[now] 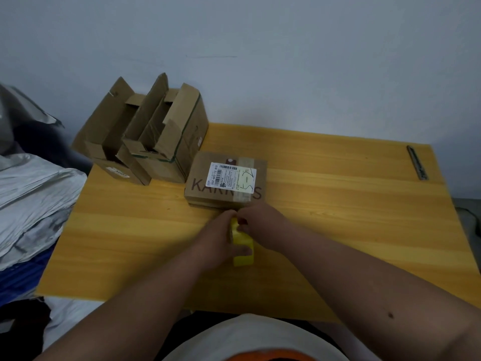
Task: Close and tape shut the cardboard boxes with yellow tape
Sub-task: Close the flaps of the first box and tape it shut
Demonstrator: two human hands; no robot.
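A closed flat cardboard box (226, 178) with a white shipping label lies in the middle of the wooden table (338, 204). Just in front of it stands a roll of yellow tape (243, 252) on its edge. My left hand (221, 238) grips the roll from the left, thumb across its near face. My right hand (256, 222) pinches the tape's top near the box's front edge. Two taller cardboard boxes, one on the left (112, 142) and one beside it (171, 136), stand at the table's back left with their flaps up.
A dark metal strip (417, 162) lies near the table's far right corner. Silver plastic bags (31, 194) are piled left of the table. A plain wall rises behind the table.
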